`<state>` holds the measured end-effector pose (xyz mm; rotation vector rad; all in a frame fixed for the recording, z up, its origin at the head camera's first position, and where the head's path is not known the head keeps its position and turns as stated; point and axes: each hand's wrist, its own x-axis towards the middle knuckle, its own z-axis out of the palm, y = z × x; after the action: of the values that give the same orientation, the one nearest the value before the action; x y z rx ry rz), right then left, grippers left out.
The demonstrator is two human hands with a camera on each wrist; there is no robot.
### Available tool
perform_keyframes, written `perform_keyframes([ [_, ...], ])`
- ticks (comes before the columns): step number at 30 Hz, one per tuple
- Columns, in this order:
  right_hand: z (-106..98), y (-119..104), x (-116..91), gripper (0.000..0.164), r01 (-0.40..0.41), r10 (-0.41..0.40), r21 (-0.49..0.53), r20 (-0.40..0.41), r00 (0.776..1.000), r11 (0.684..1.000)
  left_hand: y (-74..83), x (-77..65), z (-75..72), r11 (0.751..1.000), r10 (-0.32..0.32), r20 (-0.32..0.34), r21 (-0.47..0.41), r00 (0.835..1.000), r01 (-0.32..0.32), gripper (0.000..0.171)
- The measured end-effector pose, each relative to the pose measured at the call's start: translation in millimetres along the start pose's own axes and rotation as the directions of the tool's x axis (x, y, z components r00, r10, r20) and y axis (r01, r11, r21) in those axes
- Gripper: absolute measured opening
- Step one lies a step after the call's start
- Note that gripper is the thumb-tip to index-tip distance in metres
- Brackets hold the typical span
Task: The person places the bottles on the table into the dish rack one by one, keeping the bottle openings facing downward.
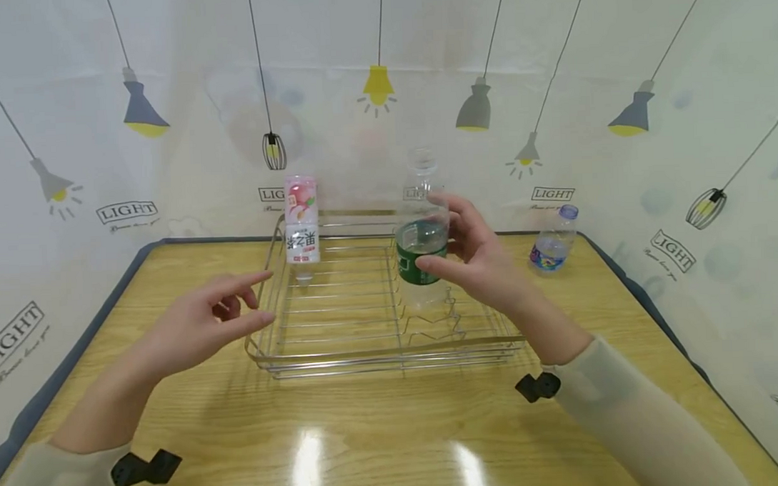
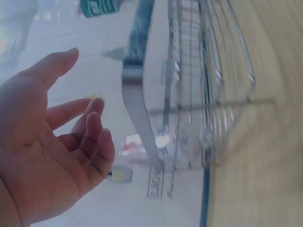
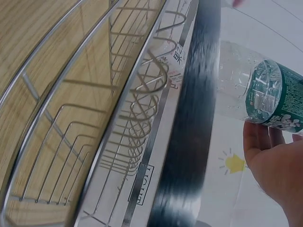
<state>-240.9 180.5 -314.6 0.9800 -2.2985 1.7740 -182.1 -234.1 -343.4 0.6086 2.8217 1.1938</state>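
My right hand (image 1: 476,258) grips a clear plastic bottle (image 1: 420,179) with a green label, thumb on the near side and fingers round the far side. The bottle is upright over the right part of a wire dish rack (image 1: 340,320); in the right wrist view its base (image 3: 232,80) is apart from the rack's rim. Beside the rack's left rim, my left hand (image 1: 205,321) holds nothing, its index finger and thumb extended and the other fingers loosely bent. A bottle with a pink and white label (image 1: 302,224) stands neck down at the rack's left back.
A small bottle (image 1: 552,246) with a blue-purple label and cap stands on the wooden table (image 1: 369,422), right of the rack. Wavy wire dividers (image 3: 139,118) line the rack's right part. A white sheet printed with lamps (image 1: 330,38) hangs behind and at both sides.
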Motion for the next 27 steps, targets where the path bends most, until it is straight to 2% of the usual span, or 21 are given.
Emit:
perform_keyframes([
  [3,5.2,-1.9,1.8,0.082,0.01,-0.01,-0.004,0.024,1.0,1.0,19.7,13.2,4.7,0.999,0.045,-0.019,-0.013,0.999,-0.045,0.061],
  [7,11.2,-2.1,2.5,0.082,0.02,-0.02,-0.009,0.034,0.999,1.0,43.9,33.2,13.5,0.989,0.114,-0.031,-0.09,0.993,-0.116,0.061],
  [9,13.8,-0.7,2.7,0.08,0.032,-0.031,-0.006,0.029,0.999,0.999,54.3,43.8,17.5,0.981,0.125,-0.03,-0.144,0.992,-0.128,0.062],
  [16,21.0,-1.6,1.2,0.076,-0.017,0.018,-0.035,0.039,0.999,0.999,81.7,79.3,30.8,0.93,0.17,-0.034,-0.324,0.985,-0.172,0.07],
  [21,25.5,-1.8,1.5,0.077,0.002,0.002,-0.052,0.066,0.998,0.999,98.2,91.3,39.6,0.897,0.182,-0.029,-0.405,0.983,-0.178,0.079],
  [27,29.2,-2.3,3.2,0.079,0.023,-0.018,-0.067,0.081,0.997,0.997,103.3,94.2,46.2,0.883,0.187,-0.045,-0.429,0.981,-0.188,0.063],
])
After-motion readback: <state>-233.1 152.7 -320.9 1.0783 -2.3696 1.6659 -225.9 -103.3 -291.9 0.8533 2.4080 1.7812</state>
